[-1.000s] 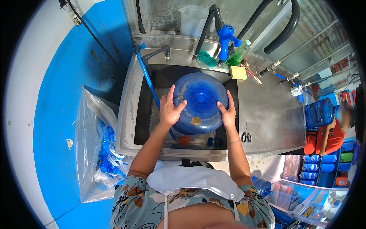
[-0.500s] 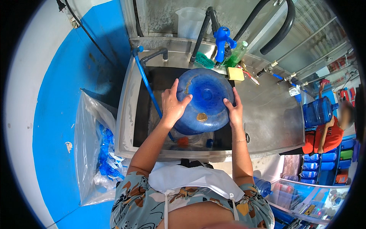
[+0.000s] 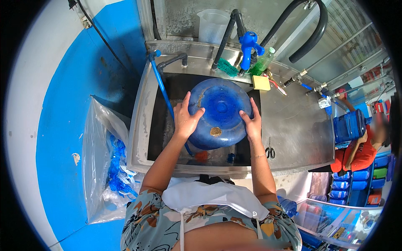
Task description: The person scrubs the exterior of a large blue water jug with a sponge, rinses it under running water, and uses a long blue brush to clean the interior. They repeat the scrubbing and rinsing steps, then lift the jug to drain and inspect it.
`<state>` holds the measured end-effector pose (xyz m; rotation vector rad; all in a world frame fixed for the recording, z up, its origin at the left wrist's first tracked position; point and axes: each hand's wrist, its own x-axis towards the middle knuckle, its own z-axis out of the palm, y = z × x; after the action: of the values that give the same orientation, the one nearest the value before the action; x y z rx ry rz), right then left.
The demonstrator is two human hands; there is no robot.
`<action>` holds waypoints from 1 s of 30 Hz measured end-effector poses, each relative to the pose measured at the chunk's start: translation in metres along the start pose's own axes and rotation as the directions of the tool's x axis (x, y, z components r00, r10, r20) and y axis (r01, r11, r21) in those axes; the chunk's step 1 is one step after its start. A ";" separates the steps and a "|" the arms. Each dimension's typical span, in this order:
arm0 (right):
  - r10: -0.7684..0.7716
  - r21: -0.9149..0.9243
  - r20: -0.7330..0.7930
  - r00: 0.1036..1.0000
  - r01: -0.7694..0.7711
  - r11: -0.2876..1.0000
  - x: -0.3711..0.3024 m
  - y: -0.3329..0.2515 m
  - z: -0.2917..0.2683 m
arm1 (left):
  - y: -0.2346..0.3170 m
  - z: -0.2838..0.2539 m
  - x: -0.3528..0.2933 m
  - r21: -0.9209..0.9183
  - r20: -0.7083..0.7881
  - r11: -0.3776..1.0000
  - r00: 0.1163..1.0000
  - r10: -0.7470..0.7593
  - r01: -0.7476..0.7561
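Note:
A large round blue water jug (image 3: 228, 121) stands in the metal sink, its bottom turned up toward me. Its base has a sunken ring and a brownish patch near the front edge. My left hand (image 3: 185, 119) presses on the jug's left side, thumb over the base. On the opposite side my right hand (image 3: 252, 122) grips the jug in the same way. The lower part of the jug is hidden beneath its base. Small orange (image 3: 202, 156) and blue (image 3: 230, 157) pieces lie at the sink's near side.
Behind the jug are a blue-handled tap (image 3: 250, 46), a green brush (image 3: 228, 67), a green bottle (image 3: 264, 60) and a yellow sponge (image 3: 261, 83). Scissors (image 3: 270, 149) lie on the metal counter (image 3: 297, 129). A clear bag (image 3: 106, 167) hangs at left. At right, a person in red (image 3: 358, 152) holds another jug (image 3: 349, 125).
The jug and both my hands have shifted slightly left within the view. The scissors on the counter show more fully. At right, the other person's jug has turned.

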<state>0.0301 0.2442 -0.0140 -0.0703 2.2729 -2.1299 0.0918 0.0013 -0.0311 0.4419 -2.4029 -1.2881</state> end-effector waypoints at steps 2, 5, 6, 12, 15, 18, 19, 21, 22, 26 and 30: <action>-0.063 -0.063 0.021 0.998 0.064 0.996 -0.003 0.001 0.010 | -0.014 -0.005 -0.003 -0.012 -0.008 1.000 1.000 -0.010 0.010; -0.141 -0.223 0.054 0.989 0.150 0.963 -0.010 0.003 0.025 | -0.040 -0.018 -0.005 -0.226 -0.042 0.974 0.999 -0.006 -0.004; -0.152 -0.226 0.078 0.985 0.166 0.960 -0.012 0.003 0.030 | -0.048 -0.022 -0.007 -0.204 -0.062 0.979 0.998 -0.020 0.007; -0.132 -0.335 0.183 0.974 0.188 0.923 -0.028 -0.006 0.051 | -0.074 -0.044 -0.017 -0.387 -0.047 0.920 0.996 -0.077 0.053; -0.112 -0.316 0.200 0.973 0.172 0.933 -0.031 -0.011 0.052 | -0.072 -0.046 -0.021 -0.409 -0.044 0.910 0.994 -0.096 0.070; -0.084 -0.273 0.197 0.977 0.137 0.952 -0.030 -0.013 0.044 | -0.065 -0.044 -0.021 -0.380 -0.043 0.925 0.998 -0.044 0.025; -0.084 -0.245 0.194 0.977 0.132 0.960 -0.028 -0.012 0.039 | -0.063 -0.042 -0.020 -0.343 -0.045 0.939 0.999 -0.017 0.001; -0.040 -0.115 0.192 0.981 0.063 0.991 -0.025 -0.009 0.026 | -0.056 -0.036 -0.019 -0.300 -0.039 0.953 0.999 0.037 -0.047; -0.086 -0.055 0.173 0.981 0.097 0.994 -0.024 -0.008 0.018 | -0.052 -0.032 -0.019 -0.295 -0.032 0.953 0.997 0.063 -0.070; -0.011 0.130 0.104 0.995 -0.003 0.992 -0.017 0.003 -0.019 | -0.027 -0.009 -0.015 -0.375 0.066 0.926 0.995 0.075 -0.045; 0.006 0.204 0.040 0.999 -0.014 0.979 -0.015 0.014 -0.053 | 0.002 0.009 -0.008 -0.322 0.221 0.947 0.973 0.065 0.009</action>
<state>0.0419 0.2983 -0.0244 -0.0952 2.0162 -2.3211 0.0947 0.0121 -0.0357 0.1705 -2.3003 -1.7640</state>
